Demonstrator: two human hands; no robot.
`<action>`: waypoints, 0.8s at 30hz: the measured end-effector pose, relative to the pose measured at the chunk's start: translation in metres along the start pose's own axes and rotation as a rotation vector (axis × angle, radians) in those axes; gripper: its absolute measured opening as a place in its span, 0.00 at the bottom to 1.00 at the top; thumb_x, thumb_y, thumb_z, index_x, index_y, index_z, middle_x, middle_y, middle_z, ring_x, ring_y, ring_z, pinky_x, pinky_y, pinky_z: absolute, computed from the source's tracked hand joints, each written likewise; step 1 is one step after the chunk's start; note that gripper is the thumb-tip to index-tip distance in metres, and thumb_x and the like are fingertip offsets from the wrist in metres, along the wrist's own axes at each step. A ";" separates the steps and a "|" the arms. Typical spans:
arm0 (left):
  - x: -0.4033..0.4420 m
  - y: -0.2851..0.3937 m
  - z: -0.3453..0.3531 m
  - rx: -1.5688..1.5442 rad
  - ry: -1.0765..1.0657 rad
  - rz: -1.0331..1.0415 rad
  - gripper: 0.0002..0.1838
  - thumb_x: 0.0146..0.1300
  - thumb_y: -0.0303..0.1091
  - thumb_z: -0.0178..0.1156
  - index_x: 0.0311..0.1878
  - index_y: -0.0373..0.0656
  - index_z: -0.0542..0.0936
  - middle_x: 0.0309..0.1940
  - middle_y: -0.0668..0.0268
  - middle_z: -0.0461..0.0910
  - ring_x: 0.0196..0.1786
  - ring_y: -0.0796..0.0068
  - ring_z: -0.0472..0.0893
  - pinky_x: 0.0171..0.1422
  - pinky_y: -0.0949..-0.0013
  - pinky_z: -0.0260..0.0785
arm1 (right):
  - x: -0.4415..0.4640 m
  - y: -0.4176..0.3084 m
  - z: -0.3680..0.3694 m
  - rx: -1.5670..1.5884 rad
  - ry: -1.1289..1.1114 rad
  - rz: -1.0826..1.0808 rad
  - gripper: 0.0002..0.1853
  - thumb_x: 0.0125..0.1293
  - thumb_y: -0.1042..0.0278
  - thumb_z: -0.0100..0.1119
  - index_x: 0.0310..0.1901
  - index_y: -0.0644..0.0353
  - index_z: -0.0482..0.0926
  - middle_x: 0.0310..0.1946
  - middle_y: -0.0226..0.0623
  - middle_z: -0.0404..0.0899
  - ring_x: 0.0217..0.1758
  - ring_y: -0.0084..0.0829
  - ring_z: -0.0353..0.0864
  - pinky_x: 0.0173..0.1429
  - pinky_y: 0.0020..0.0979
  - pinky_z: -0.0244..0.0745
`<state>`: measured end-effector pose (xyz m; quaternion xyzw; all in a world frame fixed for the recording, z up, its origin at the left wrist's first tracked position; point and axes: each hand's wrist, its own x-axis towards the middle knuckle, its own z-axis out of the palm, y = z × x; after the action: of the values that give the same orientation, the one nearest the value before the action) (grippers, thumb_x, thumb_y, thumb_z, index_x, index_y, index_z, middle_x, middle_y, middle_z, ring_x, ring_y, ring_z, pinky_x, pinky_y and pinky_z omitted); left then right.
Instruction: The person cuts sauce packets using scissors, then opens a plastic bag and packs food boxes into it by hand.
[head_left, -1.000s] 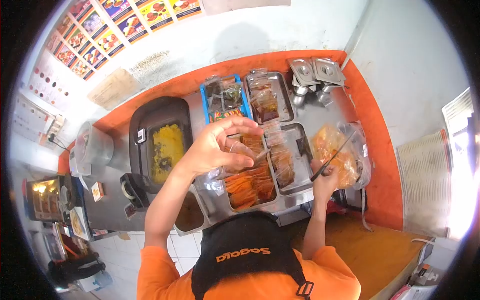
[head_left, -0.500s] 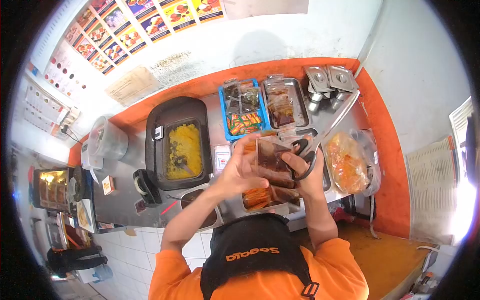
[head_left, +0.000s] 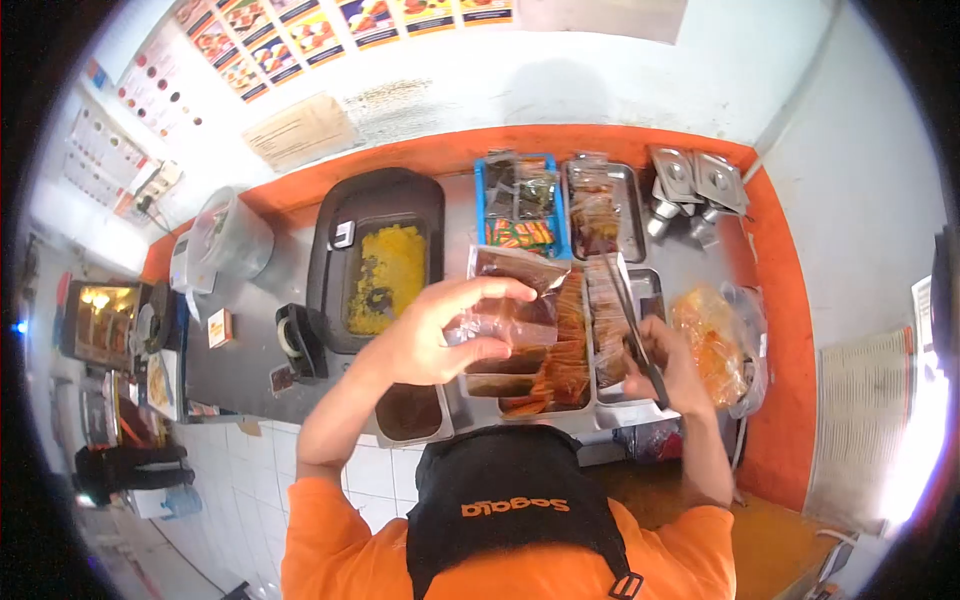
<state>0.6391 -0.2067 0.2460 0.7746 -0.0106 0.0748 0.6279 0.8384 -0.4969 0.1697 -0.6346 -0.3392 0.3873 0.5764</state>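
My left hand (head_left: 440, 325) pinches a clear plastic sachet of dark brown sauce (head_left: 515, 268) above the counter, thumb and forefinger apart around its near part. Further right, my right hand (head_left: 672, 368) is wrapped round black-handled scissors (head_left: 648, 362), whose long blades point up and away. Beneath the hands, a metal tray holds rows of orange-filled sachets (head_left: 565, 345) and brown ones. Next to it a second tray carries packed sachets (head_left: 608, 335). A pan of dark brown sauce (head_left: 410, 415) stands near the counter's front edge, below my left forearm.
At left are a black pan (head_left: 325, 310) of yellow food, a tape dispenser (head_left: 300, 340) and a clear bucket (head_left: 240, 240). Behind lie a blue basket (head_left: 480, 215) of packets and a tray of sachets (head_left: 597, 200). Lidded steel containers (head_left: 700, 185) and a bagged orange food (head_left: 705, 335) occupy the right.
My right hand has moved away from the sachet to the right, scissors swinging with it. My left hand keeps the sachet, now apart from the right hand. The camera view has shifted slightly.
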 end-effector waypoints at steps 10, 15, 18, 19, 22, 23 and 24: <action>-0.002 0.036 -0.030 0.387 -0.106 0.130 0.32 0.57 0.24 0.76 0.66 0.44 0.78 0.62 0.60 0.79 0.58 0.63 0.81 0.64 0.62 0.76 | 0.016 -0.039 0.012 -0.497 -0.328 -0.120 0.36 0.39 0.48 0.91 0.38 0.62 0.75 0.28 0.30 0.75 0.33 0.21 0.71 0.38 0.29 0.69; -0.004 0.031 -0.032 0.389 -0.126 0.113 0.34 0.55 0.26 0.77 0.67 0.45 0.78 0.61 0.59 0.79 0.60 0.61 0.81 0.64 0.61 0.75 | 0.029 -0.045 0.026 -0.484 -0.375 -0.090 0.35 0.39 0.50 0.91 0.37 0.62 0.74 0.26 0.28 0.73 0.32 0.20 0.69 0.36 0.26 0.68; -0.007 0.030 -0.030 0.409 -0.112 0.084 0.34 0.51 0.29 0.80 0.64 0.40 0.80 0.60 0.60 0.83 0.59 0.63 0.82 0.63 0.63 0.72 | 0.033 -0.044 0.031 -0.472 -0.374 -0.099 0.34 0.40 0.50 0.91 0.35 0.62 0.74 0.26 0.27 0.72 0.29 0.19 0.68 0.34 0.26 0.67; -0.007 0.031 -0.029 0.412 -0.119 0.078 0.34 0.51 0.29 0.80 0.64 0.40 0.80 0.60 0.60 0.83 0.59 0.63 0.82 0.62 0.63 0.72 | 0.035 -0.043 0.032 -0.472 -0.369 -0.126 0.34 0.40 0.50 0.91 0.34 0.62 0.74 0.26 0.27 0.72 0.28 0.19 0.68 0.33 0.26 0.67; -0.006 0.033 -0.029 0.440 -0.146 0.068 0.35 0.52 0.29 0.80 0.65 0.41 0.80 0.60 0.60 0.83 0.59 0.63 0.82 0.59 0.63 0.73 | 0.037 -0.046 0.037 -0.464 -0.363 -0.110 0.33 0.41 0.50 0.91 0.31 0.61 0.73 0.23 0.27 0.71 0.25 0.18 0.66 0.30 0.26 0.64; -0.006 0.034 -0.029 0.454 -0.158 0.066 0.35 0.52 0.30 0.80 0.65 0.41 0.80 0.60 0.60 0.82 0.59 0.63 0.82 0.58 0.64 0.73 | 0.037 -0.047 0.038 -0.459 -0.360 -0.088 0.33 0.41 0.50 0.91 0.30 0.61 0.73 0.22 0.26 0.70 0.24 0.18 0.65 0.28 0.26 0.62; -0.006 0.031 -0.030 0.449 -0.143 0.106 0.35 0.52 0.30 0.80 0.64 0.41 0.80 0.60 0.60 0.83 0.58 0.63 0.82 0.58 0.64 0.73 | 0.038 -0.045 0.039 -0.465 -0.350 -0.107 0.33 0.41 0.50 0.91 0.30 0.60 0.73 0.21 0.26 0.69 0.24 0.18 0.65 0.27 0.26 0.61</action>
<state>0.6270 -0.1846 0.2815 0.8965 -0.0788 0.0533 0.4327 0.8225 -0.4405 0.2089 -0.6543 -0.5463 0.3717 0.3679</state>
